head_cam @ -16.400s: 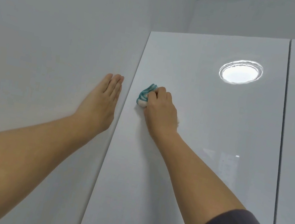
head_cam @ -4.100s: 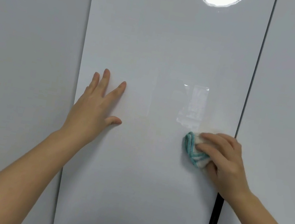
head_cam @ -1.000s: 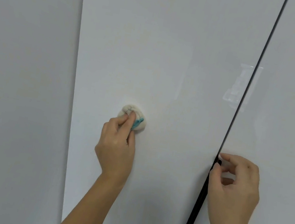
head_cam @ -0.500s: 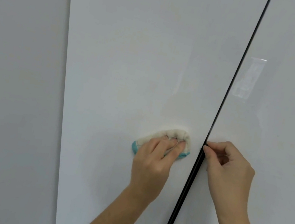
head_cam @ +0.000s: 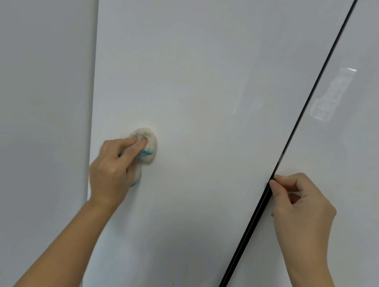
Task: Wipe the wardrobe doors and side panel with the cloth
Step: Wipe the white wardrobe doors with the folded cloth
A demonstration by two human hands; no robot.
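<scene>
A glossy white wardrobe door (head_cam: 208, 75) fills the middle of the view. My left hand (head_cam: 112, 170) grips a bunched white and teal cloth (head_cam: 149, 142) and presses it on this door near its left edge. My right hand (head_cam: 303, 209) has its fingers curled, and its fingertips hook the door's right edge at the dark gap (head_cam: 270, 183). A second white door (head_cam: 370, 162) stands to the right of the gap. The matt white side panel (head_cam: 23, 88) lies to the left.
The dark gap between the two doors runs diagonally from top right to bottom centre. A window reflection (head_cam: 330, 97) shines on the right door.
My left hand has slid the cloth leftwards across the door, from beside the gap to near the door's left edge. My right hand stays at the door edge.
</scene>
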